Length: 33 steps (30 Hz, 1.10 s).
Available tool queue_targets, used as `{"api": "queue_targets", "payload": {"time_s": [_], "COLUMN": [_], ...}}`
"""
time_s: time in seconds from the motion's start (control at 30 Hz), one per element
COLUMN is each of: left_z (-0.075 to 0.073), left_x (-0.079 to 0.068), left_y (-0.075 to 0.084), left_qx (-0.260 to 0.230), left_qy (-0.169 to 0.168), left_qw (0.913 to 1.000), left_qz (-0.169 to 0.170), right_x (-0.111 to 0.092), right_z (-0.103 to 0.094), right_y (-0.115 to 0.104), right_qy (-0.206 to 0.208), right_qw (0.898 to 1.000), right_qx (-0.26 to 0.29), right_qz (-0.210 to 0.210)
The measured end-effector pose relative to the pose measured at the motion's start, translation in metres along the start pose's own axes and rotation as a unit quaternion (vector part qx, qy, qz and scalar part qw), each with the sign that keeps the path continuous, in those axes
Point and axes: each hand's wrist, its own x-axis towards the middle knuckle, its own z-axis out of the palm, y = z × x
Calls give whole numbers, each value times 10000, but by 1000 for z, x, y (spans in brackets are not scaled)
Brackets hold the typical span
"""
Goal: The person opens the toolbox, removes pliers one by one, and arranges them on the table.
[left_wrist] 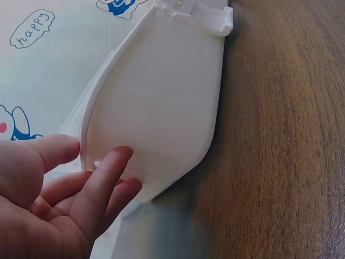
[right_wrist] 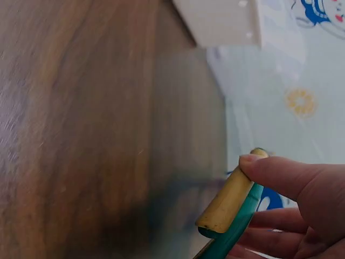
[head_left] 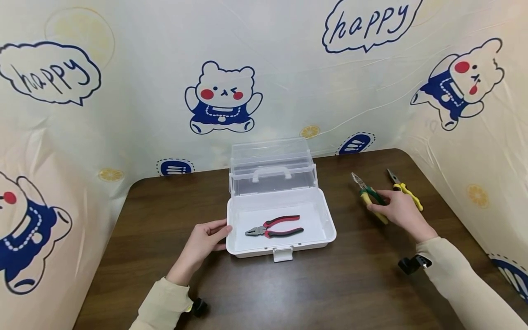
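On a brown table (head_left: 165, 220), the relaxed left hand (head_left: 203, 243) touches an open white box (head_left: 326, 227) holding red pliers (head_left: 274, 227), while the right hand (head_left: 398, 208) pinches green-yellow pliers (head_left: 370, 195) beside yellow pliers (head_left: 404, 188).

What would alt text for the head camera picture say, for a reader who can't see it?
A person's right hand grips green-and-yellow pliers on a dark wooden table, while the left hand touches the left side of an open white plastic toolbox holding red-and-black pliers. Yellow-handled pliers lie beyond the right hand, before a cartoon-bear backdrop.
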Motion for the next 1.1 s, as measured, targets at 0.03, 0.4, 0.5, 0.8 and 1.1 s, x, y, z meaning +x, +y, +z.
{"api": "queue_targets", "payload": {"time_s": [0.03,0.4,0.5,0.8,1.1], "left_z": [0,0,0,1,-1], "left_x": [0,0,-1,-3,-1], "left_y": [-1,-3,-3,-2,-1], "left_qx": [14,-30,-37,-50,62], "left_qy": [-4,-6,-61,-40,-32], "left_qw": [10000,10000,10000,10000,10000], "left_qz": [7,15,49,20,-25], "right_x": [1,19,23,27,25], "right_z": [2,14,17,20,20], "right_y": [4,22,20,10,9], "right_qy": [39,564,565,167,228], "right_qw": [10000,9974,9972,9924,9930], "right_qx": [-6,-248,-243,-151,-220], "right_qz": [40,361,416,1208,1141]}}
